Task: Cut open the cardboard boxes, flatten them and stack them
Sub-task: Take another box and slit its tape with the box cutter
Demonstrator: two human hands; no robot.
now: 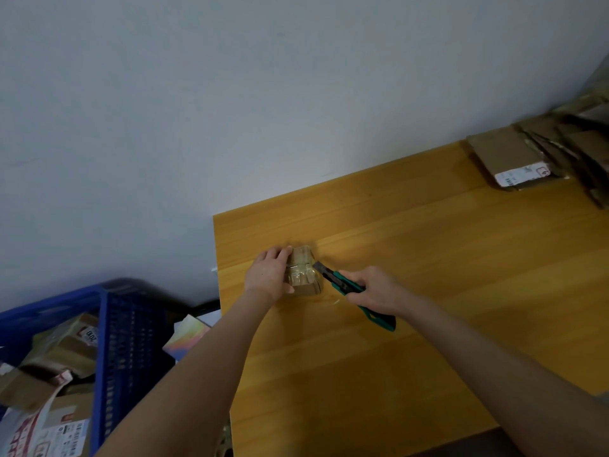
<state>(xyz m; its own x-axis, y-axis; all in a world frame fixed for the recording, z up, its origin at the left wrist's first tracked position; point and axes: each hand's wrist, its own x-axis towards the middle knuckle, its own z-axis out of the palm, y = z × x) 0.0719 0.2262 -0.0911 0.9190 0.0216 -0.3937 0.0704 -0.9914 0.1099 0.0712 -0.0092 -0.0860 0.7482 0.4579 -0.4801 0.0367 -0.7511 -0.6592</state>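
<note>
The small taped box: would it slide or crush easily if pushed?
Probably slides: glossy tape wraps the small box and the wooden table looks smooth, which may be why the left hand steadies it against the utility knife. Its wrinkled sides suggest it would crush somewhat.

free: bare table (461, 275) across centre and right of frame | centre-left: small taped box (304, 273), left hand (268, 275) gripping its left side, right hand (374, 290) holding knife (331, 278) at its right | upper right: flattened cardboard stack (514, 159) by wall (230, 94) | lower left, beside table edge: blue crate (112, 324) of parcels (59, 357)
</note>
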